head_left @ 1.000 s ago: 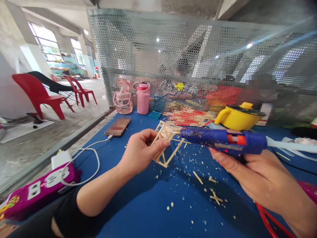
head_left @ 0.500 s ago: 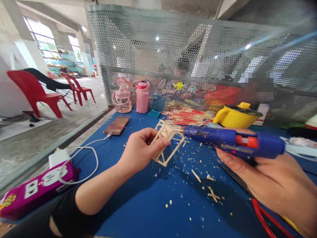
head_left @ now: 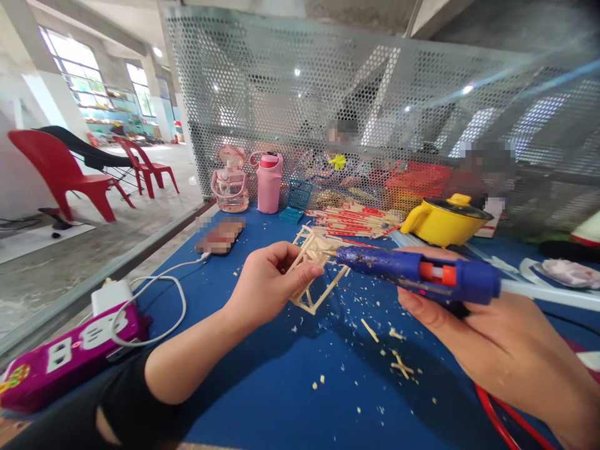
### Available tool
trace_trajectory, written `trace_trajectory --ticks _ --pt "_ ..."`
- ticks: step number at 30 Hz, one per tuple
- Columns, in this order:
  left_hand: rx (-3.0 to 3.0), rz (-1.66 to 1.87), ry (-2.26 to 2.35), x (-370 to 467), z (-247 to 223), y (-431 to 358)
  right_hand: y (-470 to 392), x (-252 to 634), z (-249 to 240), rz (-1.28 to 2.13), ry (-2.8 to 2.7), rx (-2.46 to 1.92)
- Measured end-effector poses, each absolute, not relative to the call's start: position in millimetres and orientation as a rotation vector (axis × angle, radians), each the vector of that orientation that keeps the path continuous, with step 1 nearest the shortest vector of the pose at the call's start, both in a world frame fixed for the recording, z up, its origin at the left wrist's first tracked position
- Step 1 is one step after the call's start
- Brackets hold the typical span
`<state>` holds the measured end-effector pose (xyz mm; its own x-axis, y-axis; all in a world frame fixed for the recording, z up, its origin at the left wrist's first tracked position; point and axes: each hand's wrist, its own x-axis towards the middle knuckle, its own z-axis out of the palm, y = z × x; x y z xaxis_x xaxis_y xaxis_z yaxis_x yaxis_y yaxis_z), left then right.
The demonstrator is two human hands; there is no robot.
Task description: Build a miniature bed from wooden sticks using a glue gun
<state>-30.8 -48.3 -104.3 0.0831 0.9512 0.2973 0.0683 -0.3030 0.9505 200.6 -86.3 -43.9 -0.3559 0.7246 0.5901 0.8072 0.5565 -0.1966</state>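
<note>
Between the thumb and fingers of my left hand (head_left: 269,278) is a small open frame of pale wooden sticks (head_left: 313,307), tilted above the blue table. My right hand (head_left: 497,337) is wrapped round a blue hot glue gun (head_left: 389,265), with a small red light lit on its side. The gun's metal nozzle reaches the upper right part of the frame; whether it touches the wood I cannot tell. Below the hands lie a loose stick (head_left: 370,330), a small crossed stick piece (head_left: 402,365) and scattered wood crumbs. Part of the frame is hidden behind my left fingers.
Behind my hands is a pile of red-tipped sticks (head_left: 351,220). A yellow pot (head_left: 447,222), pink bottle (head_left: 269,184), clear bottle (head_left: 231,187) and phone (head_left: 221,235) stand or lie around. A purple power strip (head_left: 70,356) is at left. A perforated metal screen (head_left: 281,81) closes the back.
My right hand and the glue gun have shifted left and slightly down, the nozzle moving further over the stick frame. My left hand has barely moved.
</note>
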Motion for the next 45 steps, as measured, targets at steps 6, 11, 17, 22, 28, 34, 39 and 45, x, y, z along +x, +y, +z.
trace_trajectory --ticks 6,11,17,22,28,34,39,45 --pt "1.526 1.346 1.072 -30 -105 -48 -87 200 -45 -0.260 -2.187 -1.220" --pt "1.517 1.349 1.055 -30 -105 -47 -86 204 -43 -0.287 -2.227 -1.209" --pt "1.509 1.332 1.057 -30 -105 -48 -89 198 -43 -0.180 -2.123 -1.267" --pt "1.453 1.365 1.037 -28 -106 -48 -91 191 -53 -0.124 -2.093 -1.235" --pt "1.305 1.428 1.003 -25 -105 -49 -92 179 -64 0.038 -1.928 -1.368" --pt "1.310 1.431 0.996 -22 -104 -53 -94 168 -64 0.169 -1.875 -1.433" --pt "1.326 1.444 1.033 -20 -103 -54 -96 163 -63 0.237 -1.837 -1.456" --pt "1.343 1.455 1.041 -21 -105 -54 -104 172 -64 0.215 -1.816 -1.502"
